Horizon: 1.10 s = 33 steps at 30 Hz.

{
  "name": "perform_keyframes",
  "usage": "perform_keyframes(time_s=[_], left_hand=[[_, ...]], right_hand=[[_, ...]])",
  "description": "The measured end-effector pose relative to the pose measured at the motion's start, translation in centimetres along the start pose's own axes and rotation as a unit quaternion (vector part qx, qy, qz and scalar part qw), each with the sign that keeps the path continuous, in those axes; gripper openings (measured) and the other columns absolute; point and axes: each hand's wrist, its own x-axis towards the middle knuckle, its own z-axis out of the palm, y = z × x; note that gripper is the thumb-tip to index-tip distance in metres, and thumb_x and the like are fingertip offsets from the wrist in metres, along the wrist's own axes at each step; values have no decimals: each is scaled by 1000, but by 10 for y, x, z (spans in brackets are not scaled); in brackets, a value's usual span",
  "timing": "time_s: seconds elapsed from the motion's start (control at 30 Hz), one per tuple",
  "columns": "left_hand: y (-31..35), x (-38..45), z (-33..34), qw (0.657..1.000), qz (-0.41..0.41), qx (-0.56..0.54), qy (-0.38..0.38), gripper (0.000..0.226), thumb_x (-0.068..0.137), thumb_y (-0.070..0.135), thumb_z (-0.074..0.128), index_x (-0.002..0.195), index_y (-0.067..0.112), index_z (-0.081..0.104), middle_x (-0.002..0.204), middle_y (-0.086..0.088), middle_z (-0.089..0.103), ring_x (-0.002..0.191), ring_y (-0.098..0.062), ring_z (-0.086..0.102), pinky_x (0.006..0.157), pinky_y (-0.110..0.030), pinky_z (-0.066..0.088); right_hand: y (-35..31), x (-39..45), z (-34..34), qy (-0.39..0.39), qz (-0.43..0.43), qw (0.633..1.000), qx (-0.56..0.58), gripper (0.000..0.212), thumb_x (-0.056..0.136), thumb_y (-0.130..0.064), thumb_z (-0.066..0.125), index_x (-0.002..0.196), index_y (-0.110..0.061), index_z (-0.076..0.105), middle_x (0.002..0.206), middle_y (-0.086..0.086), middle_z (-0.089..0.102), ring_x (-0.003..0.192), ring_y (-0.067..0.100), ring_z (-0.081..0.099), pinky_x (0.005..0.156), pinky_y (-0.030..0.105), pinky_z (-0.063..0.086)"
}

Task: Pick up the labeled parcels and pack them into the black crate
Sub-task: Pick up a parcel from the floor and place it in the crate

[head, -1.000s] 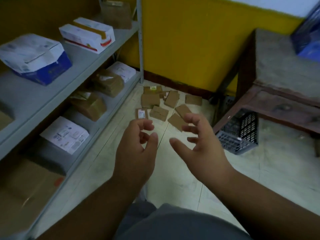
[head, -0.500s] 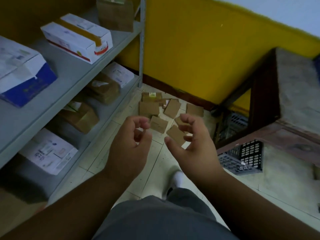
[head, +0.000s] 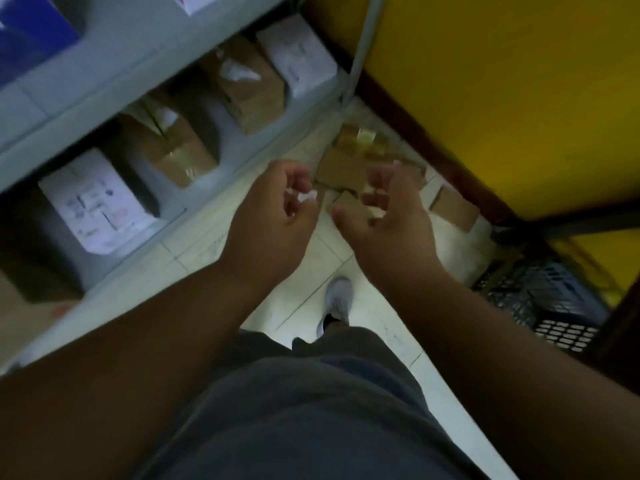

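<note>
Pale floor (head: 304, 261) lies bare between shelving (head: 145, 77) and crate (head: 540, 299).

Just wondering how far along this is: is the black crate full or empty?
Cannot tell. Only the mesh wall of the black crate shows, under the table at right; its inside is dark and hidden.

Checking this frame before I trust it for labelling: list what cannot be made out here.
- Parcels on the floor: head view, partly behind both hands and motion-blurred; count and labels unreadable.
- Black crate: cut by the table frame at right; contents not visible.
- Left hand and right hand: open, seemingly empty; blur hides fingertip contact.
- Shelf box labels: too blurred to read.
</note>
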Motion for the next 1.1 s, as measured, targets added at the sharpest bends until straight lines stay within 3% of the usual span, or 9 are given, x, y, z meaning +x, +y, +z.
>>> perform_keyframes(time_s=[0.13,0.27,0.37,0.53,0.63,0.73,0.83,0.93,1.1], left_hand=[[-72,44,43,996,-80,36,-17,24,92,26,60,110,35,48,103,16,59,90,17,54,70,5,37],[-172,86,95,990,-124,65,-30,29,93,20,63,119,27,51,115,9,62,85,4,60,64,7,35],[-247,117,140,983,-160,78,-47,32,94,22,62,124,26,50,126,3,63,101,-8,62,53,-3,41],[-379,154,209,965,-230,89,-86,37,93,18,65,127,21,51,127,0,63,111,-16,62,73,-14,46],[-455,172,244,952,-250,102,-148,41,92,15,65,130,16,49,127,0,61,112,-18,60,84,-22,50],[-519,192,276,941,-264,150,-150,41,93,26,64,131,21,49,112,11,55,95,-11,54,60,-13,33],[-569,212,305,924,-328,132,-145,44,93,32,63,133,23,47,101,9,55,75,-10,50,53,-18,29],[-605,229,332,916,-351,128,-147,42,93,30,64,132,26,49,78,13,45,60,0,36,49,-20,26],[-630,258,352,896,-415,86,-135,66,90,38,66,147,22,37,134,-4,55,90,-15,53,64,-22,39]], right_hand=[[61,69,60,-42,48,998,11,50,85,-34,75,127,-33,48,110,-21,52,91,-18,53,61,-3,40],[147,125,149,-50,102,993,15,53,85,-31,76,131,-26,50,128,-9,55,106,4,59,83,23,54],[211,162,214,-51,149,988,7,55,87,-32,76,135,-24,50,134,-5,56,108,9,59,90,28,53],[323,201,299,-45,210,977,-14,50,87,-36,73,131,-28,51,129,-5,58,99,7,58,76,19,43],[386,226,337,-44,225,973,-33,46,89,-33,71,130,-23,53,129,-1,61,110,15,62,87,24,47],[448,259,372,-38,237,969,-56,40,91,-31,69,127,-20,56,125,-1,63,105,15,63,85,28,52],[497,292,408,-58,242,965,-82,42,92,-28,67,130,-20,53,112,-3,56,81,3,54,71,24,52],[530,326,438,-74,239,961,-115,44,93,-28,60,134,-20,47,106,-4,40,84,12,56,76,34,57],[543,366,459,-81,362,928,-10,51,90,-33,67,135,-20,44,117,1,57,82,18,62,61,33,57]])
